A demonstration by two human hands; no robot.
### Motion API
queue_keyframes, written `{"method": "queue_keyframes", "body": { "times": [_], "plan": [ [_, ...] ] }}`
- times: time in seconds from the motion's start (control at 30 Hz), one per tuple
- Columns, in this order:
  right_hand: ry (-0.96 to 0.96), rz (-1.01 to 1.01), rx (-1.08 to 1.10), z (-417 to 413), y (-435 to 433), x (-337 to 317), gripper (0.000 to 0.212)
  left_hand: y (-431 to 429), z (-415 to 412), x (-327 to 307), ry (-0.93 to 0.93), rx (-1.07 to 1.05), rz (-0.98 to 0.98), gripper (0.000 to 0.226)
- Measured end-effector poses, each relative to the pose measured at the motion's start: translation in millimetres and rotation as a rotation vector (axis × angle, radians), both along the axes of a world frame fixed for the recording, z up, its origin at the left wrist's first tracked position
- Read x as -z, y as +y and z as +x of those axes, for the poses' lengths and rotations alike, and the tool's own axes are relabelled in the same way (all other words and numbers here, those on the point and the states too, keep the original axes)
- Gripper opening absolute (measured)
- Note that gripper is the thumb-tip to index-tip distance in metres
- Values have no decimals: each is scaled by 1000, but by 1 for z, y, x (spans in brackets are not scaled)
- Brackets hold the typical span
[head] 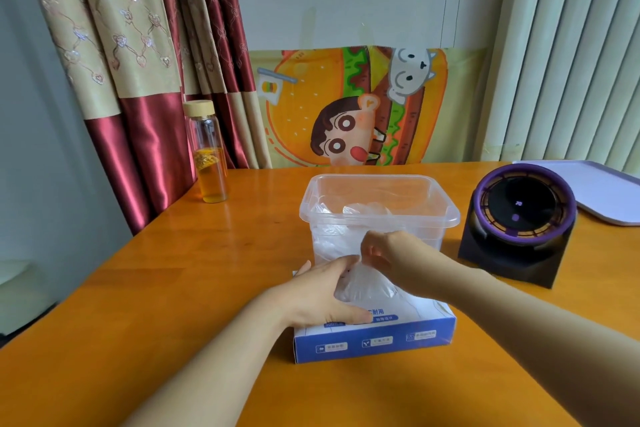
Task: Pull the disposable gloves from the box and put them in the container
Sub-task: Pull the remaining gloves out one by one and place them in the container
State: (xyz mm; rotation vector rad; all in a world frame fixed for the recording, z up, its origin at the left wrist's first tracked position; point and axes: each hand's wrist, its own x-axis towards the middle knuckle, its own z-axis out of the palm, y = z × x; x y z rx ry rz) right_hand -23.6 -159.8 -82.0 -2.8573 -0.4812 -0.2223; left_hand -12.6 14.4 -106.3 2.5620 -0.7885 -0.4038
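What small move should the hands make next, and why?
Probably the right hand should lift up and toward the container, to draw the glove free of the box. It pinches the glove, whose lower part sits in the box opening; the left hand rests on the box, steadying it; the container stands just behind.

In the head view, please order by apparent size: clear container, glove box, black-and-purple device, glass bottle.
Largest: clear container and glove box, alike; the box is nearer and partly covered, so unranked.
Then: black-and-purple device.
Smallest: glass bottle.
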Motion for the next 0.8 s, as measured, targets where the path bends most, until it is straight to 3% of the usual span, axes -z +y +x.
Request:
{"method": "queue_keyframes", "body": {
  "times": [0.1, 0.17, 0.27, 0.5, 0.7, 0.8],
  "plan": [
    [124, 216, -33, -6, -5, -5, 29, 0, -1, -1, 14, -8, 34, 97],
    [164, 190, -52, -8, -6, -4, 39, 0, -1, -1, 23, -12, 43, 98],
    [69, 149, -26, -7, -4, 11, 21, 1, -1, -1, 28, -10, 45, 99],
    [144, 737, 97, -14, -12, 27, 20, 2, 4, 0, 37, 12, 34, 101],
    [236, 1008, 127, -11, -13, 31, 20, -1, -4, -7, 32, -3, 46, 95],
    [133, 1000, 154, -13, -12, 31, 20, 0, -3, -6, 32, 0, 42, 96]
  ]
}}
